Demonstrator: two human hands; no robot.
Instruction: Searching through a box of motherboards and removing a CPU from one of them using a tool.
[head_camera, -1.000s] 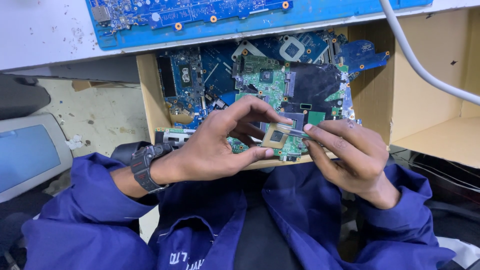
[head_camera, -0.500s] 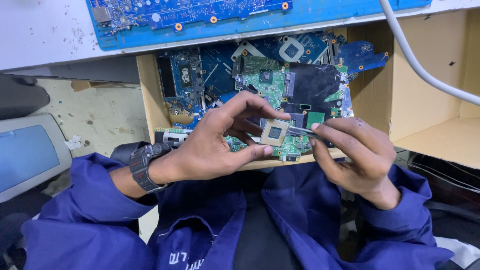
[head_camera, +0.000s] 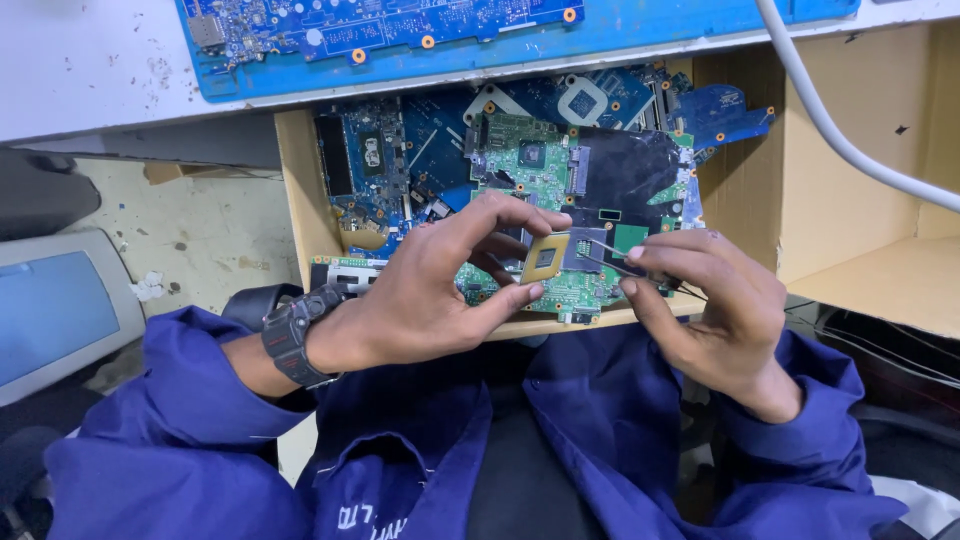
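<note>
Left hand (head_camera: 430, 290): raised in front of the chest, palm turned toward the right, wrist slightly extended; thumb below and index finger above, closed in a pinch, remaining fingers (head_camera: 500, 245) curled loosely between them. Right hand (head_camera: 715, 310): level with the left and just beside it, back of the hand facing upward, fingers flexed and gathered toward the thumb in a fine precision grip, fingertips pointing leftward. Both forearms: angled inward from the sides, elbows bent, converging at the body's midline. Hands close together, fingertips apart.
</note>
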